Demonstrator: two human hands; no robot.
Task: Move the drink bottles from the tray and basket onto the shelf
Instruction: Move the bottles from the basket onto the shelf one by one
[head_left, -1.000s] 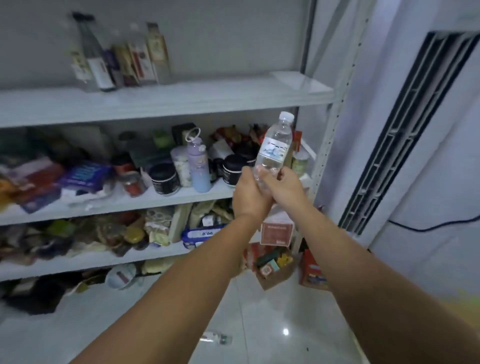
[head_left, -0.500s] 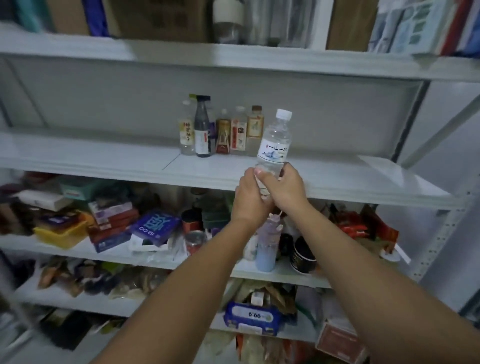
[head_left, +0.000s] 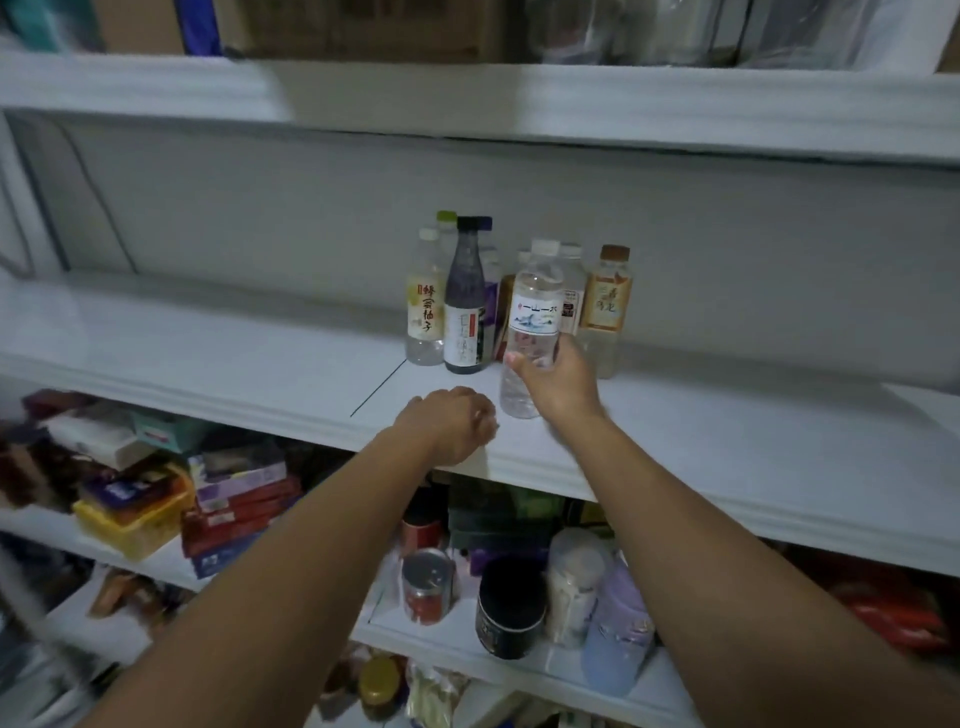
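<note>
Currently: water bottle (head_left: 535, 312), upright, base at the shelf (head_left: 208, 364), just near of the standing bottles (head_left: 467, 301). Right hand (head_left: 558, 387) clamped round its lower body. Left hand (head_left: 449, 426) empty, loosely curled at the shelf's near edge. Risk: pushed farther, it could topple that crowded row.

Reads 蜂蜜柚子 in red, running downward, on the label of the pale bottle (head_left: 426, 312). Shows what looks like 一山一水 on the white label of the clear water bottle (head_left: 534, 314). Too blurred to read on the dark bottle (head_left: 465, 312) and the amber bottle (head_left: 605, 306).
</note>
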